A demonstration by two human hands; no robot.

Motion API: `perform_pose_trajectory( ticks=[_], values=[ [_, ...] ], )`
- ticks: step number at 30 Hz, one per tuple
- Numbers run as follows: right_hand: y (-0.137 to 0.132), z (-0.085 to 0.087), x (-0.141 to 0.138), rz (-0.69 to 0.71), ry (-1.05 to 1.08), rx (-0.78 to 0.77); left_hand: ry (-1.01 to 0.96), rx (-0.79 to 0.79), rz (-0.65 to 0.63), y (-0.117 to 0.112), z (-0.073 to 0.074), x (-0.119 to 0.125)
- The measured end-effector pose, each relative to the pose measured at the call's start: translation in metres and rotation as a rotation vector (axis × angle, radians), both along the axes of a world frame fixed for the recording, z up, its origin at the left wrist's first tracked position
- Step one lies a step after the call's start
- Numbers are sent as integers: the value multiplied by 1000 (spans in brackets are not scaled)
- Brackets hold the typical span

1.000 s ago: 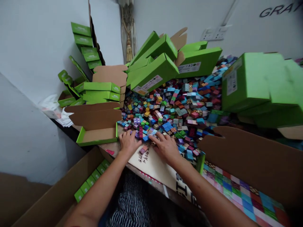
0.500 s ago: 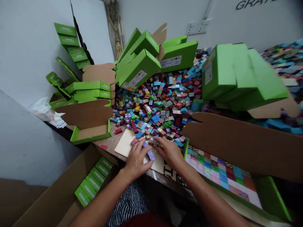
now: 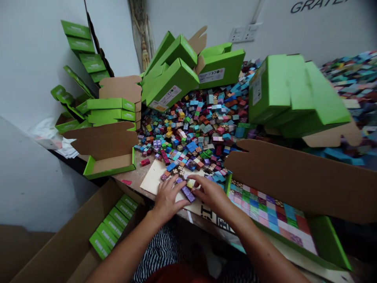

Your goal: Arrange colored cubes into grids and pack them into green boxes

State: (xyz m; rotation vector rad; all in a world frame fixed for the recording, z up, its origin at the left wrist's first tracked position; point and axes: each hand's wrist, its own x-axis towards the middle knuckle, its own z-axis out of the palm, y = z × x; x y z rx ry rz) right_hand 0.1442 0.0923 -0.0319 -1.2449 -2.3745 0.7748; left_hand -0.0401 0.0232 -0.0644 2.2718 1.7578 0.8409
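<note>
My left hand [image 3: 168, 198] curls around a short row of purple patterned blocks [image 3: 187, 193], thumb on the near side and fingers on the far side. The row lies on a pale wooden board [image 3: 151, 179]. Just right of it, the thumb and forefinger of my right hand [image 3: 212, 195] close on a small pale yellow block [image 3: 191, 184], partly hidden by the fingertips. Loose patterned blocks [image 3: 191, 147] heap up beyond both hands. To the right stands an open green box [image 3: 331, 239] with rows of coloured blocks [image 3: 273, 214] inside.
An open green box [image 3: 110, 162] with a bare cardboard bottom sits left of the heap. Green boxes [image 3: 176, 84] lean at the back, and more [image 3: 294, 90] stand at right. Below left, a large carton [image 3: 70, 236] holds closed green boxes [image 3: 112, 224].
The pale yellow block now shows at my right fingertips, beside the purple row. My left hand stays on the purple blocks. The view has shifted slightly.
</note>
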Motion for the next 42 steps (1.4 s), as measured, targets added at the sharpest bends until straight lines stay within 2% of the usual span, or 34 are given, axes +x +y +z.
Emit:
perform_pose_trajectory(
  ticks=[2, 4, 7, 9, 13, 16, 19, 22, 27, 32, 36, 39, 42],
  values=[
    [4, 0, -4, -21, 1, 82, -25, 17, -21, 0, 1, -1],
    [10, -1, -11, 23, -19, 150, -34, 30, -24, 0, 0, -2],
    [22, 2, -21, 173, -76, 135, -50, 39, 2, 1, -2, -1],
    [29, 7, -20, 205, -95, 102, -73, 46, 23, 2, -4, -2],
    [41, 18, -3, 172, -68, 6, -160, 92, 36, 0, -3, -3],
    [46, 20, 5, 99, -164, 7, -185, 124, 37, -6, 3, 4],
    [46, 16, 3, 85, -232, 54, -120, 129, 68, -11, 7, 20],
    [40, 14, 5, 119, -218, 112, -65, 90, 94, -9, 5, 32],
    [24, 20, 18, 276, -287, 167, -111, 35, -23, 0, 0, 24],
    [7, 9, 8, 192, -251, 222, -170, -30, -101, 2, 1, -4],
    [8, 1, 3, 159, -162, 186, -127, -30, -130, -4, 5, -18],
    [21, 9, -3, 35, -186, 173, -83, 58, -43, -9, 8, -13],
    [32, 21, -17, -42, -394, 148, -62, 102, 46, -8, 9, 0]
  ],
)
